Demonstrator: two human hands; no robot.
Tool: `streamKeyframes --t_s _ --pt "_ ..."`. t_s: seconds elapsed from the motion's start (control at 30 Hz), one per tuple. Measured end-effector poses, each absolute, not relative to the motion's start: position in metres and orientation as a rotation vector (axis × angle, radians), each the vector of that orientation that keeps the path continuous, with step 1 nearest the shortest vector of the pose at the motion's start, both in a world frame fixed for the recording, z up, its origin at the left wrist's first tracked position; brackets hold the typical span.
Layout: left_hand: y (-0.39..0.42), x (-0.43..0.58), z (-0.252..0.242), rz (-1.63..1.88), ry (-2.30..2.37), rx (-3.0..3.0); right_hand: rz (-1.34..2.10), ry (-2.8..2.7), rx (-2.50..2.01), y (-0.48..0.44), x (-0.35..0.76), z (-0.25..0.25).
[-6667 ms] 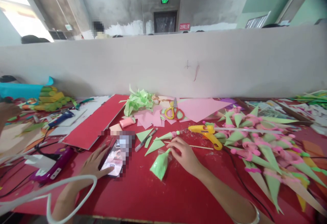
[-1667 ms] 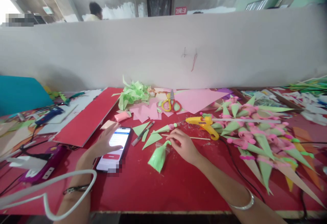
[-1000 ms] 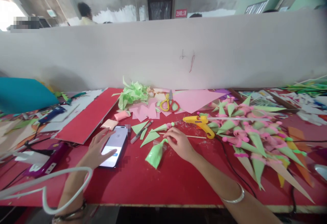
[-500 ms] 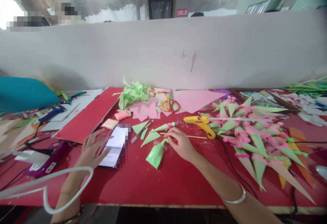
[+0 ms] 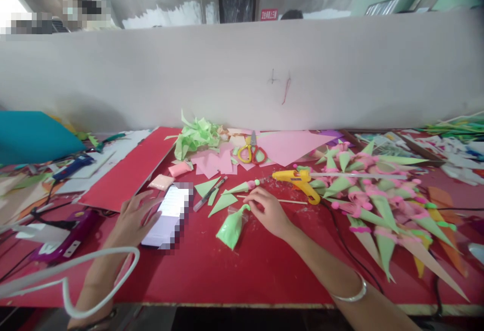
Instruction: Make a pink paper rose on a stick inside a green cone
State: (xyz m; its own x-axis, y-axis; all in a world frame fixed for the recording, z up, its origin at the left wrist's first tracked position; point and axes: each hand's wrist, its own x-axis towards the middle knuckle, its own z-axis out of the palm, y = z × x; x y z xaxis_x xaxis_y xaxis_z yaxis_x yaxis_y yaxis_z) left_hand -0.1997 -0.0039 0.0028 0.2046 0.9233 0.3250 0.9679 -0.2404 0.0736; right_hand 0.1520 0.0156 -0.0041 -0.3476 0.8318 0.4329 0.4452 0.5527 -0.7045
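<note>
My left hand [image 5: 131, 220] hovers at the left edge of a lit phone [image 5: 168, 217], its fingers spread and holding nothing. My right hand [image 5: 271, 212] rests on the red table with bent fingers drawn together beside the twisted top of a clear bag of light green clay [image 5: 230, 229]. What those fingertips pinch, if anything, is hidden. A thin wooden stick [image 5: 293, 201] passes behind this hand. Just beyond it lies a small green paper cone [image 5: 239, 188] with a pink and green tip. Cut green paper pieces [image 5: 224, 203] and a pen [image 5: 208, 195] lie between phone and hand.
A yellow glue gun [image 5: 298, 182] lies right of centre beside a heap of green and pink paper cones [image 5: 372, 200]. Scissors [image 5: 252, 152] rest on pink paper at the back. A white looped bar [image 5: 102, 253] crosses near my left forearm. A white partition [image 5: 227, 79] stands behind.
My left hand has drawn back slightly to the left, off the phone's screen. The phone's displayed content has changed. My right hand stays in nearly the same place.
</note>
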Motion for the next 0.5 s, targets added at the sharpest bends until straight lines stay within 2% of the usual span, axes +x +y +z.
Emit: streamKeyframes --t_s 0.23,0.4,0.5 --pt "0.056 -0.194 0.029 -0.372 -1.933 -2.499 0.622 -1.972 -1.065 0.017 0.152 -0.005" --pt "0.083 -0.194 0.019 -0.205 -1.931 -2.718 0.63 -1.973 -1.089 0.017 0.153 -0.003" --pt "0.088 -0.202 0.007 -0.256 -1.847 -2.785 0.646 -1.973 -1.091 0.016 0.153 -0.003"
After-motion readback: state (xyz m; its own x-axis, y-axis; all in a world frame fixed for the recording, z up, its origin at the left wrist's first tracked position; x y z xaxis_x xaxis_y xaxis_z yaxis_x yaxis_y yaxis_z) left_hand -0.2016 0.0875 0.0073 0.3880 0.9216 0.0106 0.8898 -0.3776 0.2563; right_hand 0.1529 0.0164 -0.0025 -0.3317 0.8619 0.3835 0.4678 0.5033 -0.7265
